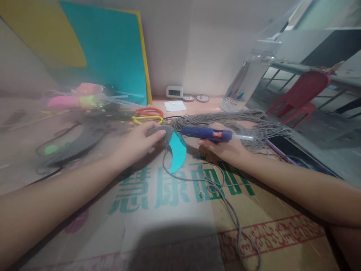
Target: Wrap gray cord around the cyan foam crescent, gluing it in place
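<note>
The turquoise crescent piece (178, 152) sits at the centre of the scene, its upper end partly wrapped in grey cord (166, 132), its bare tip pointing near, over the printed cardboard (172, 222) on the bench (158, 102). The left hand (141, 141) has it in a closed grip, thumb and fingers pinching the wrapped part. Just to the right, the right hand (222, 148) is closed around a blue glue gun (207, 134), nozzle toward the crescent, a clear glue stick (243, 137) poking out behind. A loose strand of the cord loops below the crescent and runs near and right across the cardboard. Beyond the hands we have scissors with red and yellow handles (148, 115), and a big grey cord bundle (254, 126) spreading right. Farther back: a white digital timer (174, 92), two small round discs (202, 98) and a white paper (175, 106). Far right stands a clear bottle (242, 81); nearer, a phone (299, 154). Far left, turquoise and yellow sheets (113, 49) stand upright.
</note>
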### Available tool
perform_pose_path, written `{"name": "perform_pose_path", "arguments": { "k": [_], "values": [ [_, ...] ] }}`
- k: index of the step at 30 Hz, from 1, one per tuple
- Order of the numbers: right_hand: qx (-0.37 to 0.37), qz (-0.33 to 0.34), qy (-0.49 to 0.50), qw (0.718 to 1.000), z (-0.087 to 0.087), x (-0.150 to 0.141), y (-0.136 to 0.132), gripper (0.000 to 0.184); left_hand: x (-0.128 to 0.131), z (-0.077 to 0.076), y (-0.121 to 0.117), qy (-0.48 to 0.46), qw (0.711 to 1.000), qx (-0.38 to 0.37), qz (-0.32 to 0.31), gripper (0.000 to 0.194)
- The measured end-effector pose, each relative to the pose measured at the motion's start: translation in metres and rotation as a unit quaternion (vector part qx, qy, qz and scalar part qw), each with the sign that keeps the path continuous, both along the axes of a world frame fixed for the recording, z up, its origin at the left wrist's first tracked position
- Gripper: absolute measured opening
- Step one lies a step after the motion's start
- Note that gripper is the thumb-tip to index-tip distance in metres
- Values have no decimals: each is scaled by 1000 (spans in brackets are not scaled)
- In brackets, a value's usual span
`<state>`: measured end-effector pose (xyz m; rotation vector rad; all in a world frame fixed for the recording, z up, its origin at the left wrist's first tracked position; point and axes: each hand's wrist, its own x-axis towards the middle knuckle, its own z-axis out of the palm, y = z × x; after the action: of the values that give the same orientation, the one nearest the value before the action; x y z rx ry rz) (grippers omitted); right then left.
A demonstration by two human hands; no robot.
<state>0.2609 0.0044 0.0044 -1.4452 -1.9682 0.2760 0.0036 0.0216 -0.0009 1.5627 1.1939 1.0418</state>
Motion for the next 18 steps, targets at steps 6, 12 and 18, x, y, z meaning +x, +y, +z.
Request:
{"name": "perform_pose_path", "arguments": {
  "k": [6,12,18],
  "values": [
    [-8,-10,27,1000,-3,1,3,34,1,1,-1,-17,1000,-13,1,28],
    [-17,-24,51,998,5,0,2,29,1,0,-1,-16,1000,-4,-10,26],
    [-52,-11,103,993,33,-2,-9,34,-2,3,0,37,999,7,-32,25]
  ]
}}
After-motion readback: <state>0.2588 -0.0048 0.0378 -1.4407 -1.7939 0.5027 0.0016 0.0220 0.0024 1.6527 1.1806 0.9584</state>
